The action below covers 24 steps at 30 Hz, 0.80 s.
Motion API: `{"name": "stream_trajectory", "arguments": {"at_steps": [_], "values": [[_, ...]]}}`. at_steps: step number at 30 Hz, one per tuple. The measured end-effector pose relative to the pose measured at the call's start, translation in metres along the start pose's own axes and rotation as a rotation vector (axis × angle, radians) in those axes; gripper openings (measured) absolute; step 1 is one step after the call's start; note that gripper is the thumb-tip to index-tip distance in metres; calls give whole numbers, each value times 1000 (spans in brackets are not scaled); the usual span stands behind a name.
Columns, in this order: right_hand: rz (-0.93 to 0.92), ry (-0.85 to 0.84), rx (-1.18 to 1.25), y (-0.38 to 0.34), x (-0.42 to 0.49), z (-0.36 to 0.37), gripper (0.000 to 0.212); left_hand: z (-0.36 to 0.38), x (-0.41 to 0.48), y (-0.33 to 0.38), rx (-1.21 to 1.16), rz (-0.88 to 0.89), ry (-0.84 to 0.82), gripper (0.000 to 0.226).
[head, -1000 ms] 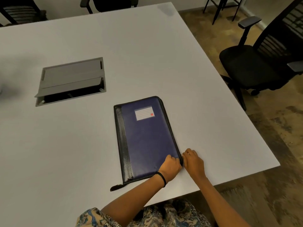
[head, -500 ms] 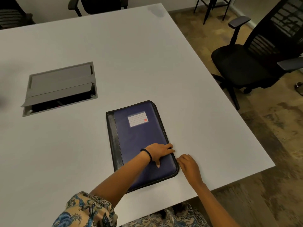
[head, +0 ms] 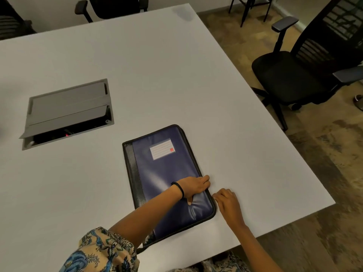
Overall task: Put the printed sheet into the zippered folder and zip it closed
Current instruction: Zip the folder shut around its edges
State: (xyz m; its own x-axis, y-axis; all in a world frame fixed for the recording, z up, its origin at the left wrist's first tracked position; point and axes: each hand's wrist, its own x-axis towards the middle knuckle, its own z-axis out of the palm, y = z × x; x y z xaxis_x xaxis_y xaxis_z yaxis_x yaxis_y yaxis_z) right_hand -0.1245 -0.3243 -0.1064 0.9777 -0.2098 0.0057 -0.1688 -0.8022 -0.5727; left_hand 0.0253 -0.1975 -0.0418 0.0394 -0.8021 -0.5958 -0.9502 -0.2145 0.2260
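We are working at a white table [head: 176,75] among black office chairs [head: 290,79]; our left hand [head: 193,186] is pressing flat on the closed navy zippered folder [head: 167,173], our right hand [head: 227,203] curling at its edge, grip unclear.

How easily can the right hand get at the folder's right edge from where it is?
Probably easily: the right hand rests on the table with fingertips at the folder edge, and nothing lies between.

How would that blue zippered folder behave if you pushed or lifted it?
The blue folder looks soft: its cover dimples under the left hand. Lying flat on the table, it would probably slide, not tip. Lifted by one edge, it might sag a little.
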Motion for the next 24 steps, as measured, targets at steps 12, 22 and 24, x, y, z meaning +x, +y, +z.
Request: {"name": "stream_trajectory", "arguments": {"at_steps": [12, 22, 24], "values": [[-107, -9, -70, 9, -13, -1, 39, 1, 1, -19, -52, -40, 81, 95], [-49, -6, 11, -1, 39, -1, 16, -3, -5, -18, -56, -33, 159, 78], [-43, -8, 34, -5, 51, 0, 12, -3, -6, -17, -71, -29, 168, 77]]}}
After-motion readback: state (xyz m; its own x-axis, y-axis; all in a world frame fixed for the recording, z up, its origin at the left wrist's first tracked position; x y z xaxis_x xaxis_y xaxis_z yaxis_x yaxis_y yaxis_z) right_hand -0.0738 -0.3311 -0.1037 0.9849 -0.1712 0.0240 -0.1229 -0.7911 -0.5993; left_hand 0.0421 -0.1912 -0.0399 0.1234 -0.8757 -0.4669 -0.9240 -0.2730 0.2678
